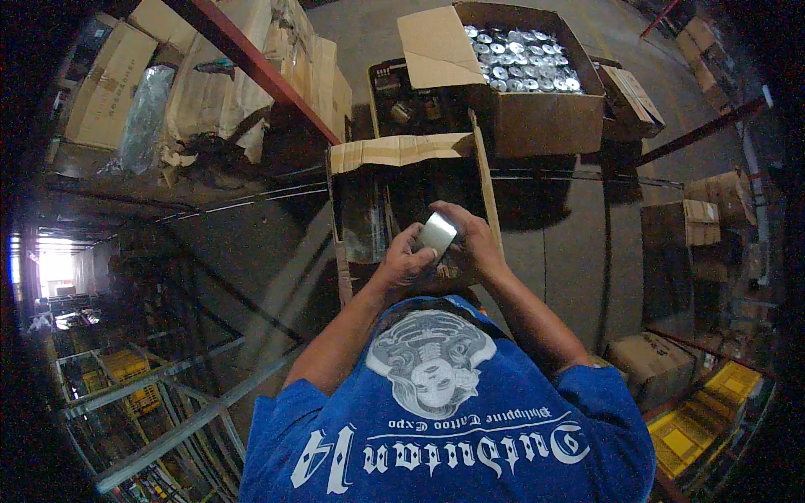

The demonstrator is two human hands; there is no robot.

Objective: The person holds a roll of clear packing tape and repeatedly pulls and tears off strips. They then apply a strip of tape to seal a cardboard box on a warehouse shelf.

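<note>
A shiny silver metal piece with a smooth curved side is held between my two hands above an open cardboard box. My left hand is closed on its lower left side, the thumb lying against the metal. Around its right side and far edge curl the fingers of my right hand. Its exact kind I cannot make out. Inside the dark box, something in clear plastic lies at the left; the rest is too dark to tell.
Beyond stands a large open carton filled with several shiny round metal parts. A dark crate sits left of it. Stacked cartons and a red post are at the far left. Metal racking and yellow crates flank me.
</note>
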